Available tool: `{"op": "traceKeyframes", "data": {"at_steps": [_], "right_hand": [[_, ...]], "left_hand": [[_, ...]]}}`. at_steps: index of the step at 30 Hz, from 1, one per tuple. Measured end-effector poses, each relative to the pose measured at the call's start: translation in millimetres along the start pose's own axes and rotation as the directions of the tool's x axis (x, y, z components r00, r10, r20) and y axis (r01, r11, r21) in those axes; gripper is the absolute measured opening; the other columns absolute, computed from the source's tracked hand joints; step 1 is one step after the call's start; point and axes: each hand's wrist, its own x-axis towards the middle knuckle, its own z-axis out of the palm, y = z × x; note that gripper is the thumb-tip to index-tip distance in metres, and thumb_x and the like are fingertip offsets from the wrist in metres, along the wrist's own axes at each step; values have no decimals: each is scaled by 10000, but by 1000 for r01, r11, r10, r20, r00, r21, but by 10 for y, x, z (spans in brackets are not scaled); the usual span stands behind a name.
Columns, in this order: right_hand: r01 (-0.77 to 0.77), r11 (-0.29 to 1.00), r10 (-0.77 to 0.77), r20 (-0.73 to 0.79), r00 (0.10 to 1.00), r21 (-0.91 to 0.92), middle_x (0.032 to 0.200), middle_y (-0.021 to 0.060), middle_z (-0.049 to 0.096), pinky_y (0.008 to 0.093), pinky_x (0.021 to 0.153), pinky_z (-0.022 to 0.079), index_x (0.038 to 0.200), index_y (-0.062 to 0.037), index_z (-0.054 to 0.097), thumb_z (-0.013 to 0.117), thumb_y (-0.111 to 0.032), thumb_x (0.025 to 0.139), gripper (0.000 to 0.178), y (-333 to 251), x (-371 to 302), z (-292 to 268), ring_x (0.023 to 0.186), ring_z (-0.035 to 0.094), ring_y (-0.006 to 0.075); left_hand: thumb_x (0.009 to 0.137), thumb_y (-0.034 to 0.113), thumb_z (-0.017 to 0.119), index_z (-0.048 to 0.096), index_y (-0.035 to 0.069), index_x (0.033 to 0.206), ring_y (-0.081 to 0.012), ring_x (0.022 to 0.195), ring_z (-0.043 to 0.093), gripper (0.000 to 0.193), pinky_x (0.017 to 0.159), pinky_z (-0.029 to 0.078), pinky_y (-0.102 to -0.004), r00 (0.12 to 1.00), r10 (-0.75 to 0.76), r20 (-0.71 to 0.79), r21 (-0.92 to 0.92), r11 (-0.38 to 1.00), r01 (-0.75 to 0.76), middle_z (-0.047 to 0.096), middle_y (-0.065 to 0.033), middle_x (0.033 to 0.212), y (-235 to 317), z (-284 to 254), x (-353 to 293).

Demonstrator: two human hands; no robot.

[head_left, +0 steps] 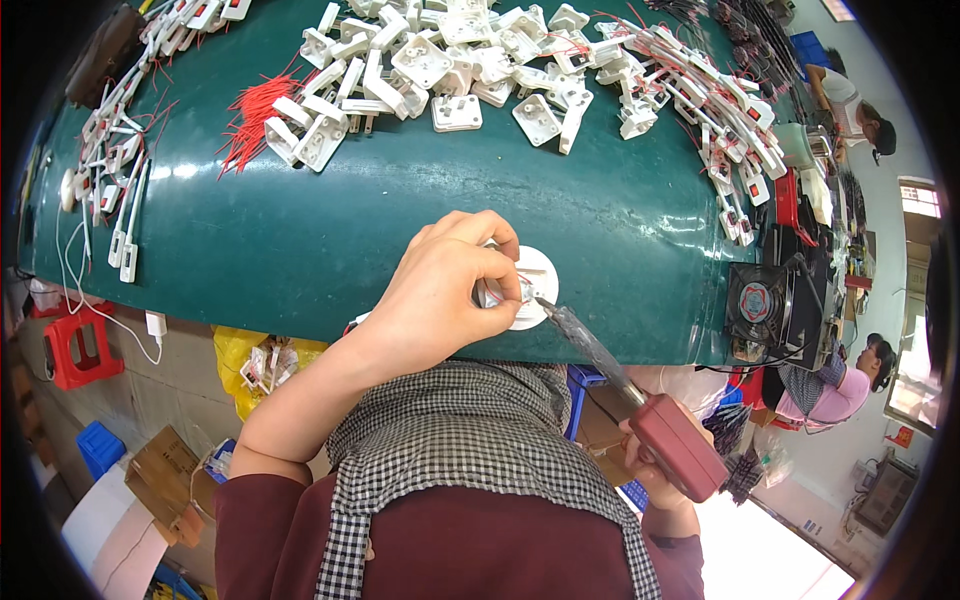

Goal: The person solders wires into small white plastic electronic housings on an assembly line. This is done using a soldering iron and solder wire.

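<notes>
Partly hidden round white fitting (545, 275): we find it near the front edge of the green surface (330, 230), its left portion covered by fingers.
Left hand (445, 275): ours is clamped on the fitting, thumb and fingertips pinched in; which piece of it they grip, we cannot tell.
Right hand (650, 465): ours is wrapped around the dark red handle of the soldering iron (680, 447), which hides part of the palm and fingers.
Iron tip: we see it reach the fitting just beside our left fingertips; whether it touches, we cannot make out.
White plastic housings (457, 112): we see them heaped at the far side, the pile cut off above.
Red wires (262, 115): we see a loose bundle, partly overlapped by housings.
Person in pink (830, 400): we see one at the right, lower body mostly hidden.
</notes>
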Motion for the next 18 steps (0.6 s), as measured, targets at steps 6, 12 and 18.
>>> {"op": "traceKeyframes", "data": {"at_steps": [6, 12, 18], "right_hand": [[188, 979, -193, -69, 979, -75, 771, 103, 636, 258, 540, 471, 1009, 60, 592, 684, -106, 741, 328, -140, 274, 101, 584, 595, 148], [212, 973, -221, -98, 970, -91, 787, 112, 638, 279, 560, 491, 1156, 72, 542, 696, -98, 741, 475, -158, 294, 119, 604, 610, 173], [120, 993, -119, -63, 991, 14, 816, 97, 656, 244, 559, 485, 1185, 93, 516, 690, -34, 740, 494, -133, 233, 118, 615, 631, 163]], "left_hand": [[668, 31, 684, 658, 52, 708, -197, 912, 506, 53, 788, 421, -309, 1000, -10, 8, 1, 1000, 10, 562, -37, 950, -6, 2, -9], [670, 46, 692, 658, 48, 719, -204, 917, 510, 60, 784, 425, -314, 1000, 20, -1, 22, 1000, -20, 565, -40, 957, -26, 3, -6], [669, 48, 693, 659, 46, 721, -207, 918, 512, 62, 782, 427, -318, 1000, 13, 1, 13, 1000, -13, 566, -41, 957, -18, 9, 0]]}}
